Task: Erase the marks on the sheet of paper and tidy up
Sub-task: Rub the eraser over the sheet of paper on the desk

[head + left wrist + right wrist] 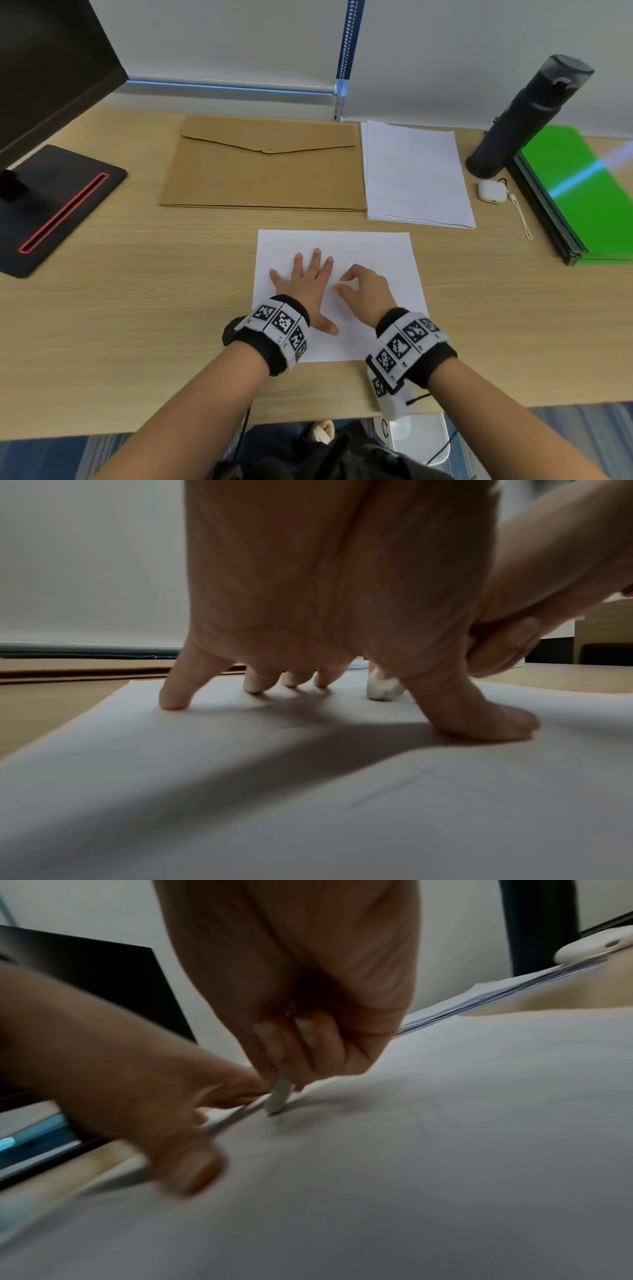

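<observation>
A wooden desk (137, 308) is carrying a brown envelope (267, 164) at upper centre; the left hand (305, 277) is pressing the sheet (387, 253) flat-fingered, the right hand (366, 287) pinching a mostly hidden eraser (382, 689).

eraser (350, 285) mostly hidden, marks (394, 791) faint

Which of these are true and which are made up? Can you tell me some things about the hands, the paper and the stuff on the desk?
1. The left hand lies spread on the sheet of paper. True.
2. The right hand holds a pencil. False: it pinches a white eraser.
3. The brown envelope lies on the sheet. False: it lies beyond it, apart.
4. The dark bottle stands upright. True.
</observation>
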Action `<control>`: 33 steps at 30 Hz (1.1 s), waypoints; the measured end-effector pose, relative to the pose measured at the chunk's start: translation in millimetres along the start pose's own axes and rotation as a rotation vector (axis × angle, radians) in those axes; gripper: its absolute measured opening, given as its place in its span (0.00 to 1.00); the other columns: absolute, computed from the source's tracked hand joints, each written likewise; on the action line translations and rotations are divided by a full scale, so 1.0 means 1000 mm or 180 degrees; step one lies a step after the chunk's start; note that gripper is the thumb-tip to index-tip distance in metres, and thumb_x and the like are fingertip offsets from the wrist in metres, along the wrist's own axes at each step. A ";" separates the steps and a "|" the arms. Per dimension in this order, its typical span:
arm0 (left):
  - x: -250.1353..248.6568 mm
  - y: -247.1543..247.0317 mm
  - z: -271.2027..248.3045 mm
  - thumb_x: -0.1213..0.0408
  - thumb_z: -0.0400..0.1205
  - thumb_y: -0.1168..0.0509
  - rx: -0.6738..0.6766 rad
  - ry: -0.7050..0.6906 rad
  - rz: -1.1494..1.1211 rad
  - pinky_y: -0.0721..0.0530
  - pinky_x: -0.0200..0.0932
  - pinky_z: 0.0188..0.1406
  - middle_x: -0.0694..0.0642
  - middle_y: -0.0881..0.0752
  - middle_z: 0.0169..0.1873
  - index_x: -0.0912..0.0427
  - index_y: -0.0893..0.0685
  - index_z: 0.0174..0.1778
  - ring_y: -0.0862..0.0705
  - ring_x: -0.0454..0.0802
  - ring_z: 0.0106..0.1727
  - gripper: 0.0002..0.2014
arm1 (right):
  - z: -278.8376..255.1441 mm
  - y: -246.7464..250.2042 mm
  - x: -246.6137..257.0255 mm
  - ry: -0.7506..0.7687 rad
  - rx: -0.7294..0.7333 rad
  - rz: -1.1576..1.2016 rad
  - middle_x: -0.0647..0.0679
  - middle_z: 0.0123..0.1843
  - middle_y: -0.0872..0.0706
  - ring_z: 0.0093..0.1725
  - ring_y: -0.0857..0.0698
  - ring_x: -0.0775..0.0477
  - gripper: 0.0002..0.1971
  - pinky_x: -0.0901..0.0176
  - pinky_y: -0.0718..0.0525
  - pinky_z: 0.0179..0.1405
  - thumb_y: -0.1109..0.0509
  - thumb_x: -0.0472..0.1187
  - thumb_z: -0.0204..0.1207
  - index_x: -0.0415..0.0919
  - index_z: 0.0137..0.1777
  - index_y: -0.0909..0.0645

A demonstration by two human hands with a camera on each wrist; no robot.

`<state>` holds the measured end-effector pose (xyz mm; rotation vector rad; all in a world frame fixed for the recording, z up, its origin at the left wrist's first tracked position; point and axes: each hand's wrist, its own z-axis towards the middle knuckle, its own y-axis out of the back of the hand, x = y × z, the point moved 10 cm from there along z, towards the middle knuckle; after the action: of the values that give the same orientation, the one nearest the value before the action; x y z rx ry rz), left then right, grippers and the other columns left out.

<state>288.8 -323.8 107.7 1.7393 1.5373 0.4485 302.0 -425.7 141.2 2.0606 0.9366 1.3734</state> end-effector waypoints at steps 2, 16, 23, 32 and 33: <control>0.000 0.000 0.000 0.40 0.70 0.27 0.0013 0.0013 0.0021 0.55 0.78 0.73 0.51 0.75 0.79 0.50 0.71 0.81 0.70 0.60 0.81 0.62 | -0.003 -0.007 0.000 0.0050 0.0265 -0.0014 0.42 0.55 0.14 0.47 0.21 0.49 0.11 0.61 0.28 0.45 0.32 0.44 0.77 0.39 0.55 0.19; 0.001 -0.002 0.001 0.41 0.70 0.27 0.0049 0.0037 0.0011 0.56 0.78 0.73 0.50 0.75 0.79 0.50 0.71 0.81 0.71 0.59 0.81 0.62 | 0.019 0.022 -0.010 -0.0113 -0.0283 0.0251 0.41 0.55 0.14 0.55 0.18 0.41 0.09 0.59 0.24 0.49 0.33 0.44 0.77 0.40 0.52 0.17; 0.002 -0.002 0.002 0.40 0.70 0.27 0.0046 0.0037 0.0030 0.56 0.78 0.73 0.50 0.75 0.79 0.49 0.72 0.81 0.71 0.60 0.81 0.62 | -0.001 -0.005 -0.004 0.0195 0.0086 -0.0013 0.46 0.45 0.16 0.41 0.21 0.48 0.10 0.61 0.27 0.42 0.33 0.45 0.78 0.41 0.53 0.20; 0.002 -0.002 0.003 0.40 0.69 0.27 0.0014 0.0065 0.0039 0.56 0.78 0.73 0.51 0.76 0.79 0.50 0.72 0.81 0.71 0.60 0.81 0.63 | 0.002 -0.007 -0.002 0.0073 0.0121 -0.0037 0.45 0.50 0.17 0.46 0.21 0.48 0.12 0.61 0.27 0.45 0.33 0.46 0.78 0.39 0.56 0.21; 0.002 -0.002 0.003 0.39 0.69 0.27 0.0014 0.0066 0.0045 0.56 0.78 0.73 0.51 0.76 0.79 0.50 0.72 0.81 0.71 0.60 0.81 0.63 | 0.003 -0.008 -0.003 0.0064 0.0206 -0.0033 0.46 0.50 0.17 0.46 0.21 0.49 0.12 0.61 0.27 0.45 0.33 0.46 0.77 0.40 0.55 0.21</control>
<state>289.8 -323.4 103.4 1.7549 1.5424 0.4719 301.6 -423.3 132.7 2.0899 1.0112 1.3777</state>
